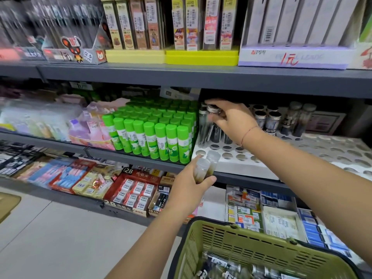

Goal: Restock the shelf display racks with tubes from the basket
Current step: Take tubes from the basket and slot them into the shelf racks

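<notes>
A white display rack (237,160) with round holes sits on the middle shelf, with several dark tubes standing at its back. My right hand (231,119) reaches over the rack and grips the silver cap of a clear tube (213,111) at the back left. My left hand (193,178) is below the rack's front edge, shut on two clear tubes (205,165) with brownish contents. The green basket (231,238) sits at the bottom right with several tubes (231,266) lying in it.
Rows of green-capped glue sticks (153,135) stand just left of the rack. A second holed rack (338,152) lies to the right with a few tubes at its back. Boxed erasers (132,190) fill the lower shelf; pencil-lead packs (181,23) line the upper one.
</notes>
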Demonstrator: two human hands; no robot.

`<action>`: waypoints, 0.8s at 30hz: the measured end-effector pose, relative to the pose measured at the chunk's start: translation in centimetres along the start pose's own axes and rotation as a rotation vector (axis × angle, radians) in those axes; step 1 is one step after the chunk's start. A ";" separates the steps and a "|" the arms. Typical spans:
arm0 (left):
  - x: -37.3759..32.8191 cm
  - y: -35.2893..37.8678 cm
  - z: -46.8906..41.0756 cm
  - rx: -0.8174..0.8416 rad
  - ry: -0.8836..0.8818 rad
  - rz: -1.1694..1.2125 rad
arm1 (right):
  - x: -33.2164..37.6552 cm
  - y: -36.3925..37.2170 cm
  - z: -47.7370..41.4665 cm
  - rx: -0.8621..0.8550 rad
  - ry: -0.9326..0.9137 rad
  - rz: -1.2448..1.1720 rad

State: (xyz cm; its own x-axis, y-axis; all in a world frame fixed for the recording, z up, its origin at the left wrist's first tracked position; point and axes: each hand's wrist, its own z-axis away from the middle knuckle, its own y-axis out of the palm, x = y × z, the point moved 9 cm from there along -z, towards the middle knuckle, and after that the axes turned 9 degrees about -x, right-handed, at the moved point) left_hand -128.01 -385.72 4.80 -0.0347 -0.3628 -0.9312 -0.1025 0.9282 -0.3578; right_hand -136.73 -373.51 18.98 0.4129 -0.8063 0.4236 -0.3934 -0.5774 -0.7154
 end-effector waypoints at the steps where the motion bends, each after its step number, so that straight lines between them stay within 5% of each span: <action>1: 0.0 0.0 0.1 0.003 -0.006 0.018 | 0.2 0.2 -0.1 0.007 -0.003 0.022; 24: -1.6 -0.9 0.9 -0.026 -0.048 0.117 | -0.4 1.8 2.1 0.116 0.036 -0.093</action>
State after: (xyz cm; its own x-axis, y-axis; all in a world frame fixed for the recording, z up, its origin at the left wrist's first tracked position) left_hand -126.98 -385.85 6.55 0.0000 -0.2469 -0.9690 -0.1265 0.9612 -0.2449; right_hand -135.85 -373.95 16.32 0.4130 -0.7553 0.5089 -0.2566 -0.6327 -0.7307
